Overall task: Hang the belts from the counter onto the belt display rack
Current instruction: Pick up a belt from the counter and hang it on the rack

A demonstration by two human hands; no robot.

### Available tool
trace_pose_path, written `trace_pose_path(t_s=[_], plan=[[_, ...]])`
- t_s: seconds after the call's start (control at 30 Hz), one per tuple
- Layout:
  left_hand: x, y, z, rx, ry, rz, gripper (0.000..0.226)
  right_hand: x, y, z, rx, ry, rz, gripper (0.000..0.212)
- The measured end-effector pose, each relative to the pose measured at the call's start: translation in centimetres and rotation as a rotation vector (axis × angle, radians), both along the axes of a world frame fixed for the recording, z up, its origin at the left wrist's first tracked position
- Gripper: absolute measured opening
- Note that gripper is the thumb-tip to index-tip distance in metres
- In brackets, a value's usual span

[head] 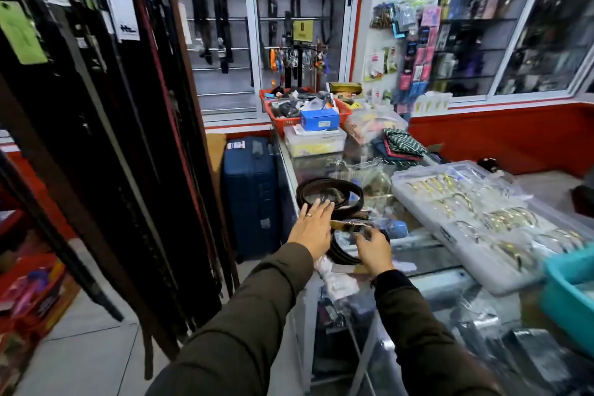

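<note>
Glass counter [427, 249] runs along the right side, cluttered. Two coiled belts sit on it near its left edge. Far coiled belt [331, 194] is dark brown, lying flat, untouched. Near coiled belt [345, 249] is black with a metal buckle [348, 224] on its far side

Left hand [311, 228]: flat, fingers spread and straight, ring on one finger, holding nothing. It sits at the counter's left edge, just beside the near coil and overlapping the front rim of the far coil in view; contact with either, can't tell

Right hand [374, 251]: over the near coil, fingers curled toward the buckle end. Looks like a partial grasp, but motion blur hides whether the fingers actually close on it, so can't tell

Both sleeves dark olive

Belt rack [106, 145] fills the left of the view, packed with hanging dark belts, several with paper tags, one green tag [21, 32] at upper left. Rack is well apart from the counter coils, with a blue suitcase [250, 193] standing on the floor between them

Clear plastic tray [482, 222] of gold-coloured pieces sits right of the hands on the counter. Red basket [289, 116] of mixed goods at the counter's far end, blue box [319, 119] just in front of it
</note>
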State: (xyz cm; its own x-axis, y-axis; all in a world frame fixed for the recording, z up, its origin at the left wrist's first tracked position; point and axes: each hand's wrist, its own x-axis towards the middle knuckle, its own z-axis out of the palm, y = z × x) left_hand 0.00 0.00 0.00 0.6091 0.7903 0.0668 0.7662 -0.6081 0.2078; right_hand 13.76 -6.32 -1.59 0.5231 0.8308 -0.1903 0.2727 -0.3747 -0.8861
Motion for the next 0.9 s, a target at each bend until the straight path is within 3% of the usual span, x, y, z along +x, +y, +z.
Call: trace_pose_path(t_s=[0.1,0.17,0.23,0.3,0.43,0.6,0.67,0.9], plan=[[1.5,2.3,0.1,-0.054,0.159,0.025,0.064,3.0,4.5,-4.7,-0.019,0.208,-0.046,0.01],[2.4,3.8,0.1,-0.069,0.229,0.02,0.069,2.7,5.4,-3.8,-0.038,0.425,-0.093,0.004],[3.0,4.8,0.2,-0.068,0.265,0.021,0.067,1.2,4.4,-0.6,-0.047,0.621,-0.147,0.009],[3.3,5.4,0.4,-0.065,0.24,0.029,0.055,0.9,4.7,-0.3,-0.048,0.699,-0.157,0.02],[3.4,5.2,0.6,-0.018,0.102,0.014,0.037,0.6,5.3,-1.0,0.015,0.79,-0.224,0.032],[3.0,4.2,1.0,0.01,-0.148,0.035,0.038,0.2,5.7,-2.2,0.209,0.755,-0.349,0.046],[2.6,3.4,1.4,-0.011,-0.292,0.061,0.037,-0.2,5.2,-1.4,0.308,0.743,-0.359,0.041],[-1.0,0.3,3.0,-0.023,-0.67,0.243,0.042,-3.1,3.3,3.4,0.549,0.721,-0.088,0.028]])
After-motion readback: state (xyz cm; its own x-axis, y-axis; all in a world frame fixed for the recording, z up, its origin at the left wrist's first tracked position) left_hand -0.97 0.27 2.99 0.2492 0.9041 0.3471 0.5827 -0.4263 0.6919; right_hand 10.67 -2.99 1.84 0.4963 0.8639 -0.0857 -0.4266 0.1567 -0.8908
